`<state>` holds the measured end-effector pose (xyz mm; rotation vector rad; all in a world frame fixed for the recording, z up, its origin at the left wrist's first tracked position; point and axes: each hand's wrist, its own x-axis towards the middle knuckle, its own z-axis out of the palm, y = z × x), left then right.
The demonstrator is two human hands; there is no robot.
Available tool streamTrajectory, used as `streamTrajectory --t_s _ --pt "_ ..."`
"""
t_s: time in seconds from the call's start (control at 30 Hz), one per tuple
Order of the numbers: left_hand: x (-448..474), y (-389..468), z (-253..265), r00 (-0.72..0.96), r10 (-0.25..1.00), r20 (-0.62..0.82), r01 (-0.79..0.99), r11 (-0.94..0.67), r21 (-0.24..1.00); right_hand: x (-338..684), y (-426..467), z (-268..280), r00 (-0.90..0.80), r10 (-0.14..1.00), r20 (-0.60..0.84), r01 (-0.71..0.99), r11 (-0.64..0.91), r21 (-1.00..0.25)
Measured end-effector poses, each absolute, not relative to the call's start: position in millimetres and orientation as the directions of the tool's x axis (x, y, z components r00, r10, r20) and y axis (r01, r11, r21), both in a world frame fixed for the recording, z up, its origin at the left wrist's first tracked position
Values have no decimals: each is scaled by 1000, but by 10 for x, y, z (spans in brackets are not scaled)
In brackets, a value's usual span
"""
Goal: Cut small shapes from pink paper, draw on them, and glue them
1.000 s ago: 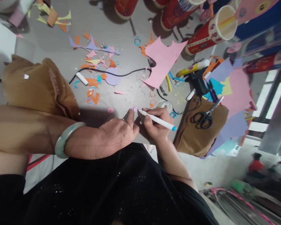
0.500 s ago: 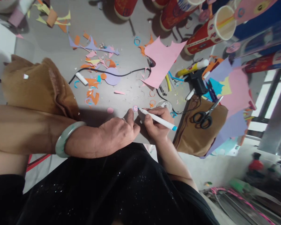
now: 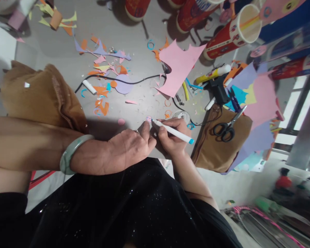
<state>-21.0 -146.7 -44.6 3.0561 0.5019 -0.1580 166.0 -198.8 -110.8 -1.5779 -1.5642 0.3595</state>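
My right hand (image 3: 173,137) grips a white felt-tip pen (image 3: 176,132) with a blue end. The pen's tip meets a small pink paper disc (image 3: 148,119), which carries a blue drawn line. At the disc's near edge, the index fingertip of my left hand (image 3: 129,148) presses it to the table, while the other fingers are curled under. A second pink disc (image 3: 121,122) lies to the left, apart from both hands. Beside my right hand sits a roll of clear tape (image 3: 183,116).
A brown pouch (image 3: 41,96) stands left; scissors (image 3: 226,129) lie on another brown pouch (image 3: 222,151) at right. Nearby are a black glue gun (image 3: 218,90) and a large pink paper offcut (image 3: 179,69). Red paper cups (image 3: 220,41) stand at the back. A black cord (image 3: 136,82) crosses coloured scraps.
My hands stay almost in place. The pen tip remains at the pink disc, with only a very slight shift of pen and left fingers.
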Motion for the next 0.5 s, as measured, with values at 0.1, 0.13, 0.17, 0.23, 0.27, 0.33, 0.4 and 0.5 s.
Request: streamTrajectory --t_s 0.1,0.13,0.17,0.23,0.27,0.33,0.4,0.5 --pt "-225 -1472 -461 942 311 -123 316 -948 22 1662 -1992 -1112 175 921 348 684 141 -716" --pt "-234 -1478 -475 941 316 -125 321 -947 28 1663 -1993 -1114 174 922 347 683 141 -717" --pt "-242 -1484 -490 940 319 -125 326 -944 42 1665 -1995 -1116 174 923 344 678 141 -721" --pt "-255 -1493 -511 938 326 -116 335 -940 68 1670 -2000 -1121 171 926 335 664 143 -734" --pt "-257 -1495 -514 939 328 -107 337 -939 76 1672 -2003 -1122 172 928 331 658 142 -740" --pt "-251 -1493 -499 937 331 -112 340 -938 73 1674 -2009 -1125 172 930 326 646 143 -750" --pt "-239 -1486 -472 936 325 -137 335 -941 55 1674 -2014 -1126 170 930 325 645 145 -750" --pt "-229 -1481 -455 937 316 -146 323 -946 26 1668 -2016 -1123 158 934 321 660 141 -738"
